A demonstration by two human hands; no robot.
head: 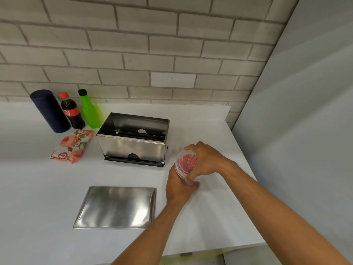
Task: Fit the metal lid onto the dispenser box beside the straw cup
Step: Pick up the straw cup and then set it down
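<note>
The metal lid (116,207) lies flat on the white counter (38,188) toward its near edge, one lid only, apart from the one dispenser box (133,142), which stands open-topped farther back near the middle. One clear straw cup (186,166) filled with red straws sits just right of the box, toward the counter's right edge. Both hands are on it: the left hand (178,188) is wrapped around the cup's lower part, its grip closed on the cup wall, and the right hand (206,159) curls over the cup's rim from the right, fingers bent against it. The lid lies just left of the left forearm, touched by neither hand. Along the back-left of the counter stand one dark blue cylinder (50,111), one cola bottle (72,111) and one green bottle (88,109), with one floral napkin pack (72,146) lying in front of them.
</note>
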